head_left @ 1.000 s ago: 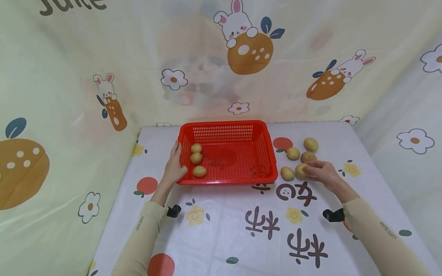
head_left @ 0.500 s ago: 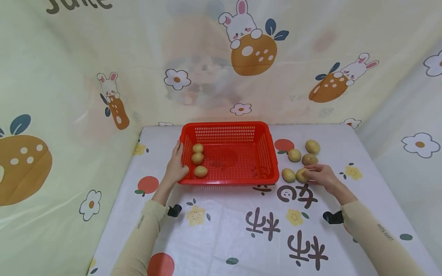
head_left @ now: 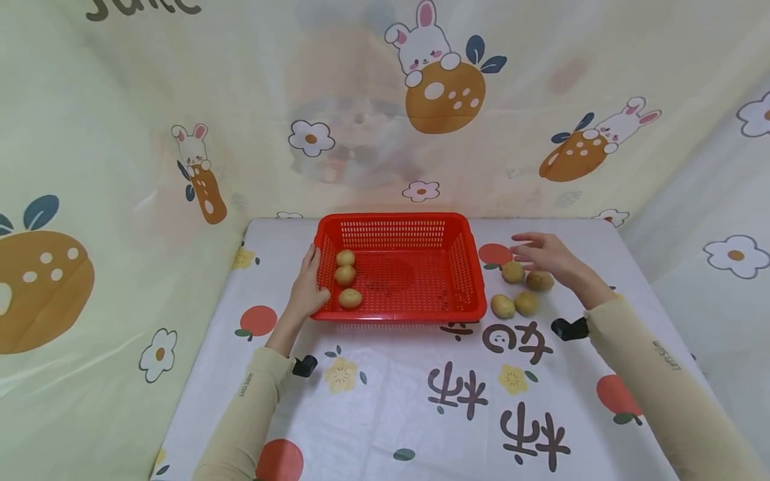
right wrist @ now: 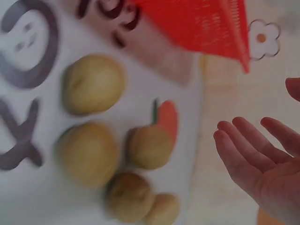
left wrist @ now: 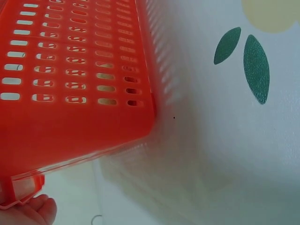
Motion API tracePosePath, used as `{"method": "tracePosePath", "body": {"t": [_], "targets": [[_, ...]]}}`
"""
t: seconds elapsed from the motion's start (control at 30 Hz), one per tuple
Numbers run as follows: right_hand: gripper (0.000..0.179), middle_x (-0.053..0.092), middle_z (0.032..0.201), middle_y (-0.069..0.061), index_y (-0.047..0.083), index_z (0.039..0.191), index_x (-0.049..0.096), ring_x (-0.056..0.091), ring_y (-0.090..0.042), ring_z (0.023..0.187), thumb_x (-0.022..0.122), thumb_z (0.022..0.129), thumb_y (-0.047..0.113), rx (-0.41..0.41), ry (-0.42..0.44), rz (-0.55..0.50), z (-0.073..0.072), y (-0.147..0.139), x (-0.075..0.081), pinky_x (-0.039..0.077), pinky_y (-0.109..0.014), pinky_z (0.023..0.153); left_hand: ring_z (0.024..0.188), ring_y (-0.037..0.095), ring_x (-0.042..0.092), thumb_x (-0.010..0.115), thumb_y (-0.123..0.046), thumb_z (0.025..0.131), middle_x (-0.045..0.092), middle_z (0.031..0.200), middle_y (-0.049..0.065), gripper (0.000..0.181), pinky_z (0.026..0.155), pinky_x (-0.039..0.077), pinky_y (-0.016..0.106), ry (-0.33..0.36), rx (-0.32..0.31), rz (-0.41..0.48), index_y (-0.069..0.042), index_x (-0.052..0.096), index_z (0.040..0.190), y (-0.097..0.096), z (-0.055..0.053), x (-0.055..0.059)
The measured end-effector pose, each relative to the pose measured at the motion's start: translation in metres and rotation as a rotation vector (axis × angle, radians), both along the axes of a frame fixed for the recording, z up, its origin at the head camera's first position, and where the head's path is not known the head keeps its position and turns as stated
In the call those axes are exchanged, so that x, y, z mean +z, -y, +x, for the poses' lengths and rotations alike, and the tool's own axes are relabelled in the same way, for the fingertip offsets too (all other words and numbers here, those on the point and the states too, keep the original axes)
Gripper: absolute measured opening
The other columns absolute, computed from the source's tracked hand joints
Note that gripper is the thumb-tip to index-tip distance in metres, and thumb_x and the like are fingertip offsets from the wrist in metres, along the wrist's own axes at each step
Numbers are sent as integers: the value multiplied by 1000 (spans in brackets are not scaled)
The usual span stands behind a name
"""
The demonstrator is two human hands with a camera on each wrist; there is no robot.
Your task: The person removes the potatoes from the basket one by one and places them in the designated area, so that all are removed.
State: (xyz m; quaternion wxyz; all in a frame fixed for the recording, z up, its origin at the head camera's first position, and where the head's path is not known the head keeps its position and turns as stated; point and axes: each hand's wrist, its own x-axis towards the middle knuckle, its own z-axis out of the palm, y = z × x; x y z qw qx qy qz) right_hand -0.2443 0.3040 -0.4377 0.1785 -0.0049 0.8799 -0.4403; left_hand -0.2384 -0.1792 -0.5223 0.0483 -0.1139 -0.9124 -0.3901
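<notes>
A red plastic basket (head_left: pixel 395 316) with slotted sides stands at the back of the table. My left hand (head_left: pixel 305 288) grips its left rim; in the left wrist view the fingertips (left wrist: pixel 44 208) curl at the handle. Three potatoes (head_left: pixel 345 275) lie along the basket's left side. Several more lie on the cloth right of the basket, among them a front potato (head_left: pixel 526 303) and a browner one (head_left: pixel 540 281). Over the farther ones my right hand (head_left: pixel 550 257) is spread with nothing in it, hiding the rearmost potato, which the right wrist view shows as a pale potato (right wrist: pixel 163 209).
A white printed cloth (head_left: pixel 385 401) covers the table. A printed curtain (head_left: pixel 355 80) hangs right behind the basket and along both sides. Black wrist cameras (head_left: pixel 305 366) stick out below the hands.
My right hand has left the front potato it was touching and moved away from me over the farther ones, fingers spreading. That potato stays on the cloth. My left hand keeps its hold.
</notes>
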Motion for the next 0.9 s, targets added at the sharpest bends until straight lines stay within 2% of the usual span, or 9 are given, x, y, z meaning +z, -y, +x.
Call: {"method": "tracePosePath", "body": {"t": [0.17, 0.27, 0.33, 0.47, 0.67, 0.77, 0.9], "targets": [[55, 44, 138, -24, 4, 143, 34, 48, -38, 121, 46, 97, 31, 15, 12, -108, -22, 44, 22, 46, -45, 92, 140, 31, 20, 54, 6, 63, 9, 156, 15, 91, 98, 40, 47, 4, 2, 7, 3, 18, 147, -1, 1, -1], [53, 44, 138, -23, 4, 143, 35, 49, -37, 120, 48, 97, 27, 28, 55, -184, -32, 79, 29, 44, -46, 94, 139, 31, 21, 54, 6, 64, 9, 156, 15, 90, 99, 39, 47, 7, 2, 3, 4, 18, 147, -1, 2, 0], [52, 44, 138, -22, 3, 142, 35, 50, -36, 120, 48, 97, 24, 54, 87, -242, -41, 103, 27, 43, -45, 95, 139, 30, 21, 53, 6, 65, 9, 156, 15, 89, 99, 39, 47, 11, 6, -8, 4, 18, 147, -1, 2, 1], [49, 45, 137, -21, 2, 140, 39, 52, -34, 118, 49, 96, 22, 100, 139, -303, -57, 152, 13, 44, -45, 94, 139, 29, 22, 53, 7, 65, 9, 156, 13, 90, 96, 42, 46, 8, 10, -12, 3, 18, 148, 0, 0, 2], [46, 47, 136, -17, 2, 137, 44, 49, -38, 120, 52, 95, 19, 96, 209, -378, -80, 220, -19, 41, -49, 97, 139, 32, 22, 53, 6, 63, 9, 156, 16, 90, 92, 44, 47, -15, -7, -3, 5, 18, 147, 1, -2, 2], [46, 44, 139, -16, 2, 136, 46, 50, -37, 120, 54, 94, 18, 84, 233, -382, -86, 248, -28, 40, -49, 97, 139, 31, 22, 53, 6, 63, 9, 156, 16, 91, 95, 42, 47, -5, 3, -9, 5, 18, 147, 1, -1, 1], [47, 44, 139, -16, 2, 136, 46, 50, -37, 120, 56, 93, 17, 69, 251, -364, -88, 271, -34, 41, -49, 97, 139, 31, 21, 54, 6, 64, 8, 156, 14, 92, 93, 44, 46, 21, 2, -6, 4, 17, 147, -1, 1, 2]]}}
